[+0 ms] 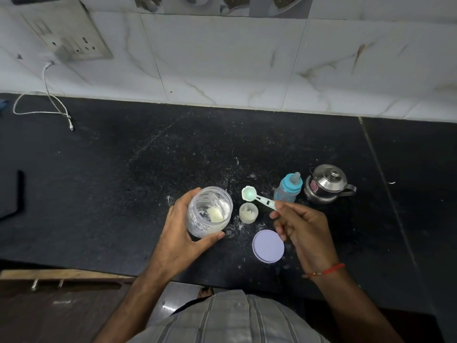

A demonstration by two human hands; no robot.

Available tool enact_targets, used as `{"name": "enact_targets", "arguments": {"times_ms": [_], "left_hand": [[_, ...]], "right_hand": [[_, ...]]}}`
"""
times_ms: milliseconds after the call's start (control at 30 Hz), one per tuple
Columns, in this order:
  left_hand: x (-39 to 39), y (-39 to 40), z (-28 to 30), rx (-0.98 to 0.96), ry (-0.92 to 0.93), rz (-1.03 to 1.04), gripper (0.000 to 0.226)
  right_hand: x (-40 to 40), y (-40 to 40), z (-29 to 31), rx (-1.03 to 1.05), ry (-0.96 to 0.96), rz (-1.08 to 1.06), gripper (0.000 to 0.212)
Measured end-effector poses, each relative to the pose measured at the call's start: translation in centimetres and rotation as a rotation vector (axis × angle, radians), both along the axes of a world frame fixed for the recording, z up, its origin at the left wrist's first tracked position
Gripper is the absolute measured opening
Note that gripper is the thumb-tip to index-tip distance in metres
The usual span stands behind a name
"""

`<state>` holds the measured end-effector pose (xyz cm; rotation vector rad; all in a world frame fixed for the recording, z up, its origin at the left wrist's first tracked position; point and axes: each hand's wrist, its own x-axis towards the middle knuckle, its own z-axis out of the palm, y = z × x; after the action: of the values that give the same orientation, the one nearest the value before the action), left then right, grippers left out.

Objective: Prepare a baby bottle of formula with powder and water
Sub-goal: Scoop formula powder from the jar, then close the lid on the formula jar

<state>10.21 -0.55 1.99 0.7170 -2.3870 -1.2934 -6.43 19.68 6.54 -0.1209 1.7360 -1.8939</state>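
Observation:
My left hand (184,227) grips a clear plastic powder jar (210,211), tilted, with a little pale powder left at its bottom. My right hand (300,229) holds a white measuring scoop (257,198) by its handle; the scoop bowl hovers just right of the jar mouth and above a small translucent cup (248,212) holding some powder. A baby bottle (289,188) with a blue collar and teat fitted stands behind the scoop. A small steel kettle (326,184) with its lid on stands right of the bottle.
The jar's lilac lid (268,246) lies flat near the counter's front edge, under my right hand. Spilled powder dusts the black counter (123,181) around the cup. A white charging cable (49,105) hangs from a wall socket (71,43) at far left.

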Motion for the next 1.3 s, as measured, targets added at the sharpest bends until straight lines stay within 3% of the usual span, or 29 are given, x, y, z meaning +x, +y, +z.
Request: {"name": "enact_targets", "arguments": {"times_ms": [200,333,467,567,667,700,800,900,1100,1300], "left_hand": [[-0.2,0.6,-0.3,0.026,-0.019,-0.034,0.106],[-0.3,1.1,-0.1,0.018,-0.01,-0.067,0.104],[-0.2,1.3,0.0,0.005,0.002,-0.072,0.102],[0.1,1.1,0.0,-0.002,0.004,-0.037,0.103],[0.5,0.9,-0.2,0.003,0.005,-0.016,0.104],[0.6,0.8,-0.2,0.006,0.006,-0.009,0.104],[0.7,0.8,-0.1,0.006,0.017,0.004,0.104],[0.6,0.9,0.1,0.004,0.016,-0.003,0.103],[0.3,1.2,0.1,0.002,0.001,-0.039,0.103],[-0.1,1.7,0.0,-0.009,-0.009,-0.085,0.101]], "right_hand": [[0.9,-1.0,2.3,-0.005,0.098,0.203,0.018],[1.4,-2.3,2.2,0.154,0.236,0.368,0.005],[1.0,-3.0,1.7,0.331,0.488,0.342,0.033],[-0.1,-2.3,1.1,0.371,0.563,0.306,0.025],[-0.7,-0.7,-1.1,0.594,0.659,0.394,0.02],[-0.5,-0.1,-2.1,0.712,0.689,0.486,0.027],[0.4,1.3,-5.2,1.07,0.712,0.836,0.08],[1.6,1.9,-7.5,1.178,0.743,0.934,0.097],[1.5,2.4,-7.6,1.028,0.829,0.741,0.07],[0.5,0.4,-2.3,0.279,0.572,0.293,0.067]]}}
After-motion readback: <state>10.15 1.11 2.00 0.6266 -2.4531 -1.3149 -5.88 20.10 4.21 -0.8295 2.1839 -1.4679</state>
